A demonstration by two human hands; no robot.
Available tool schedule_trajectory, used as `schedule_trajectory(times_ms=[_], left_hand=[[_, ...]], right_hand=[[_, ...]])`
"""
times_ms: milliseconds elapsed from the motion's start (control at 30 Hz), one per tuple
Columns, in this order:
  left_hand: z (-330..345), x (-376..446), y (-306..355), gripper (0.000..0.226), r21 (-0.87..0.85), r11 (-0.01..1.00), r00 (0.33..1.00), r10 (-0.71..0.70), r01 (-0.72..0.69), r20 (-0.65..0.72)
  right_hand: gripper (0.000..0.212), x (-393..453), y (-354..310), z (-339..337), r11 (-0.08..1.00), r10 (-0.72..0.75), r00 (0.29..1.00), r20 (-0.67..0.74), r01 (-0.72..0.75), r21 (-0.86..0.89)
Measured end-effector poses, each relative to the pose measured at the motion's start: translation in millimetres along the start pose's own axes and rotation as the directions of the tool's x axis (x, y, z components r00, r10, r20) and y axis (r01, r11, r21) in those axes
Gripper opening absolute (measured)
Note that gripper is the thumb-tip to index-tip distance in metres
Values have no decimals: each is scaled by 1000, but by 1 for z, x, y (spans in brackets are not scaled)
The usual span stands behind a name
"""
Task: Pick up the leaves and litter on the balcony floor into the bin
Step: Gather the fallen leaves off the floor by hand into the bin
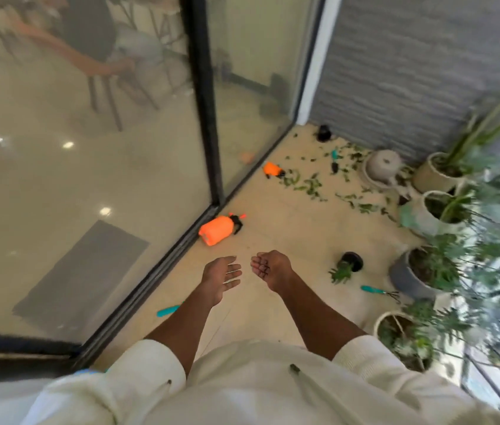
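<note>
Green leaves [310,184] lie scattered over the beige balcony floor [288,228] at the far end, between the glass door and the pots. My left hand [221,276] and my right hand [270,268] hang side by side above the floor, fingers relaxed, holding nothing. Both are well short of the leaves. No bin shows in view.
Two orange spray bottles [216,230] [271,169] lie by the glass door track. A tipped black pot with a plant [348,265], a teal hand rake [379,291], another teal tool [167,310] and an overturned grey pot [383,164] lie on the floor. Potted plants [435,210] line the right side.
</note>
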State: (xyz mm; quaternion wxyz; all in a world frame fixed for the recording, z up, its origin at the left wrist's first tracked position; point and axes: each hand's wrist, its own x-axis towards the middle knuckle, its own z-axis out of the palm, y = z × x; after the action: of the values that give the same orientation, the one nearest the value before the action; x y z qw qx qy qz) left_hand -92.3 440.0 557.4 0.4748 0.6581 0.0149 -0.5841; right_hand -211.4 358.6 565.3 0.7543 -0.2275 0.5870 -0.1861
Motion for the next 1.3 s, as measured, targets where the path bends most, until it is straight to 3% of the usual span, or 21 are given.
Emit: schedule_trajectory(times_ms=[133,267,600,1000,1300], left_hand=[[92,18,10,12,63,998,997,-6,1,79],[154,32,16,20,109,994,990,-32,17,135],[254,76,45,20,231,972,969,-99,45,226],[312,194,180,12,375,926,962,-59,-48,268],[345,280,252,13,279,960,973,-84,21,215]], right_hand=[[33,16,-49,-69,994,-26,997,-77,34,108],[21,25,-72,-112,963,-15,994,-110,44,265],[16,60,-130,-174,859,-7,979,-206,111,500],[21,163,-256,-129,825,-29,957,-288,186,533],[16,239,-332,-116,780,-34,954,-299,212,589]])
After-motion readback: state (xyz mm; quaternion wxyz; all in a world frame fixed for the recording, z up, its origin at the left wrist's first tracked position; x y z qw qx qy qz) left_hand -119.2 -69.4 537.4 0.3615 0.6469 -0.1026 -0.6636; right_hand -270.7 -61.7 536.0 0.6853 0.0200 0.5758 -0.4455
